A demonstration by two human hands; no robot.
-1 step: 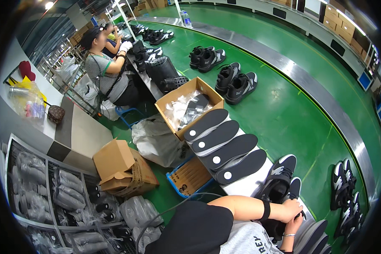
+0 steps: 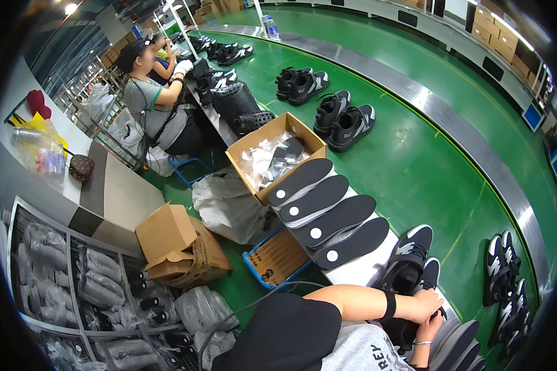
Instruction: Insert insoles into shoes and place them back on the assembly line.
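A narrow white bench (image 2: 370, 267) is seen running along the edge of a green conveyor belt (image 2: 414, 161). Four dark insoles (image 2: 328, 216) are laid side by side on it, just beside an open cardboard box (image 2: 277, 156) filled with wrapped insoles. A black and white shoe (image 2: 408, 256) is set at the near end. Pairs of black shoes (image 2: 343, 119) are carried on the belt.

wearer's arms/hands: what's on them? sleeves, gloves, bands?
No gloves on either hand. The left forearm is bare, with a black wristband just behind the left hand. The right hand is mostly hidden; its wrist has a thin silver bracelet. Black and grey printed clothing sits below.
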